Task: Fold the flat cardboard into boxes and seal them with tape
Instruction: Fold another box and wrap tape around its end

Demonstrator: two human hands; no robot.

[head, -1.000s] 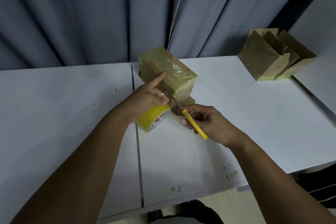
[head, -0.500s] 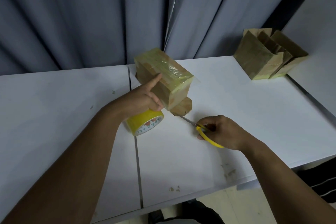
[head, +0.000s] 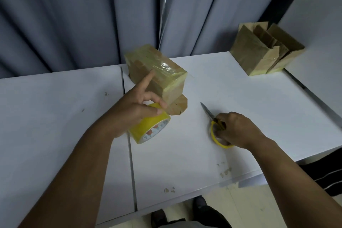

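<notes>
Grey curtain (head: 74, 15) hangs in deep soft folds behind a smooth white table (head: 55, 107) made of two panels with a narrow seam between them. At the table's far right corner stand open boxes (head: 259, 55) of dull brown cardboard, flaps up, yellow tape along their bases. Near the seam sits a closed oblong box (head: 157, 68), its top and end wrapped in glossy, crinkled yellowish tape; a brown flap (head: 178, 106) juts out flat at its near end. The left hand (head: 133, 109) grips a yellow roll (head: 148, 126) just beside that box, thumb over the rim, index finger straight against the box side. The right hand (head: 236, 129) is curled around the yellow loop handles of scissors (head: 209, 112), metal blades closed. Small brown scraps (head: 224, 171) dot the near edge.
</notes>
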